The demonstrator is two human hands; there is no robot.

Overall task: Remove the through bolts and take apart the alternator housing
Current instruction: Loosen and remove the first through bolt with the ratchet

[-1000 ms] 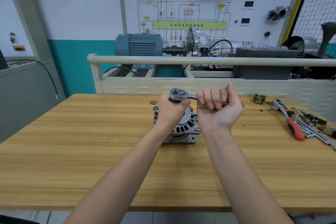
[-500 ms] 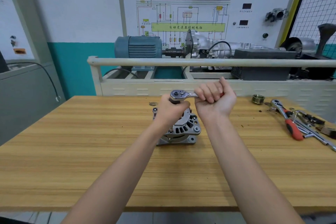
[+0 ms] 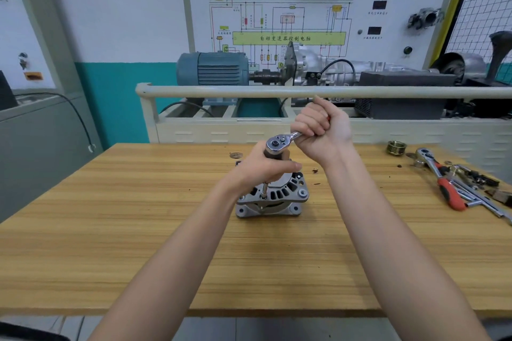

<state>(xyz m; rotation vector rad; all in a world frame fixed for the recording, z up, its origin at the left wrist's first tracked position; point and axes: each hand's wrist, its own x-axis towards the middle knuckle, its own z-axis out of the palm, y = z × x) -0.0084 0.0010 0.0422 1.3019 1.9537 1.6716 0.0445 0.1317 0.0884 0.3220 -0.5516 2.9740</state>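
**2 hands on the ratchet as the handle swings away**

Wide across the view, the wooden worktop [image 3: 110, 243] carries the alternator [image 3: 273, 198] near the middle of its far edge, standing upright with its finned end up. Well apart, at the right edge, lie a spare ratchet with a red grip [image 3: 440, 180] and loose sockets, with a brass-coloured pulley [image 3: 396, 147] near the far right corner.

The right hand [image 3: 322, 130] curls tightly round the ratchet [image 3: 279, 142] handle. Compared with 1 second ago, that handle has swung from pointing right toward the far edge, so a turn has gone into the through bolt. The left hand [image 3: 267, 166] wraps round the socket just under the ratchet head, steadying the extension [image 3: 264, 188] that drops to a bolt at the housing's near rim. I judge the bolt only partly loosened; the housing halves sit together, unseparated.
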